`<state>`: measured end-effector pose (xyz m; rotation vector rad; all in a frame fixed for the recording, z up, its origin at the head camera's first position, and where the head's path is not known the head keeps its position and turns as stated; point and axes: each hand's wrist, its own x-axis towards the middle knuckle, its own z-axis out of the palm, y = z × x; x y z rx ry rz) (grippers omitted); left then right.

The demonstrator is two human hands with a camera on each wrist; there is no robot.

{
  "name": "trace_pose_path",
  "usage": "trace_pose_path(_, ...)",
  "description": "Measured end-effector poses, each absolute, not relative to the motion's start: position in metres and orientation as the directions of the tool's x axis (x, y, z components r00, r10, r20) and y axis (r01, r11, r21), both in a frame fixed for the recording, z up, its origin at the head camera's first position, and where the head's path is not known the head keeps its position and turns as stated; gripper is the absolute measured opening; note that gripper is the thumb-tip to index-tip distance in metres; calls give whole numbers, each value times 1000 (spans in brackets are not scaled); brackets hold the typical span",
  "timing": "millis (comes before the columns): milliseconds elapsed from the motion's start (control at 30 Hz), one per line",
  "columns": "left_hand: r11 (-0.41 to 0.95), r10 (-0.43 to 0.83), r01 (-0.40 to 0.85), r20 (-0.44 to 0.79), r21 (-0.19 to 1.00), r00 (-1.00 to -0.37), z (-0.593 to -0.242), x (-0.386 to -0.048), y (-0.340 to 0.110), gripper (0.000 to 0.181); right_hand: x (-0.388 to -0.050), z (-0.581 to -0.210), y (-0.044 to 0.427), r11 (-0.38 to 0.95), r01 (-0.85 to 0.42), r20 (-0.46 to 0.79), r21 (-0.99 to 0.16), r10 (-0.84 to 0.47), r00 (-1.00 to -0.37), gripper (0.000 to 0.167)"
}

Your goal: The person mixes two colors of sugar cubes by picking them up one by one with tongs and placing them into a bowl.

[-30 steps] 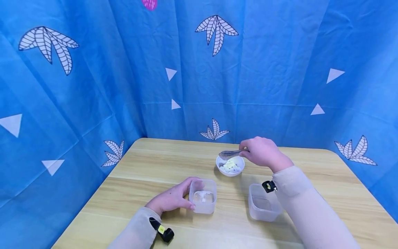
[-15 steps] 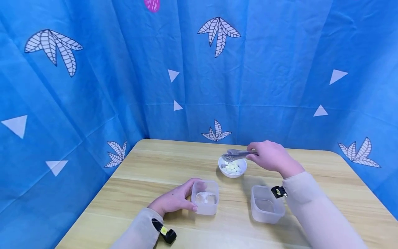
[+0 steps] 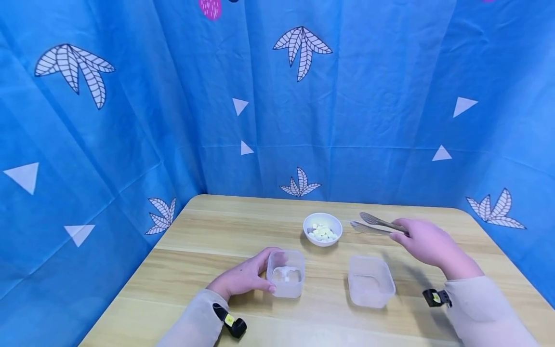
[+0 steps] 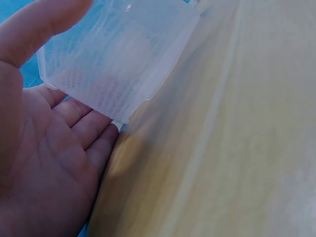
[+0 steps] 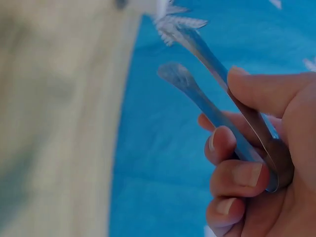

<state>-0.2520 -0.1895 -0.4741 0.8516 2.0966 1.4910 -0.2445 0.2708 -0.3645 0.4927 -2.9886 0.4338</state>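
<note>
My left hand (image 3: pixel 244 278) holds a clear square plastic container (image 3: pixel 287 290) on the table, thumb on the near side and fingers round the far side. A whitish patch shows on its bottom. In the left wrist view the container (image 4: pixel 118 59) stands between thumb and fingers. Metal tongs (image 3: pixel 383 223) are gripped in my right hand (image 3: pixel 427 245), above the table and right of a white bowl (image 3: pixel 322 243). Small whitish cubes (image 3: pixel 323 233) lie in that bowl. The right wrist view shows the tongs (image 5: pixel 201 51) with their arms apart and nothing between the tips.
A second clear plastic container (image 3: pixel 370 299) stands right of the held one, in front of the bowl. The wooden table (image 3: pixel 243 221) ends at a blue patterned curtain (image 3: pixel 373 115) behind and on both sides.
My right hand has moved right with the tongs, from over the bowl to beside it. The tongs' arms have spread apart. My left hand keeps its hold on the container.
</note>
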Motion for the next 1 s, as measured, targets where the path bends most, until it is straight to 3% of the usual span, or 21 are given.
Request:
trace_pose_path(233,239,690,238,7,941,-724,-474,-255,-192,82,-244,-403,301,945,-203,82,-255,-188,-979,56)
trace_pose_path(400,248,686,230,-3,941,-727,-475,-255,-192,87,-247,-422,307,967,-106,-24,-234,-114,-993,63)
trace_pose_path(600,302,678,258,-17,918,-735,-477,-255,-187,102,-251,-432,302,973,-19,-182,-230,-62,-981,62)
trace_pose_path(800,271,697,268,3,925,-717,-476,-261,-187,113,-249,-435,297,968,19,-241,-249,-43,-969,59)
trace_pose_path(867,210,705,226,13,951,-710,-474,-262,-188,114,-247,-436,298,970,15,-239,-242,-44,-970,67)
trace_pose_path(1000,114,691,191,60,975,-720,-468,-263,-195,105,-244,-432,301,983,-9,-179,-183,-42,-983,96)
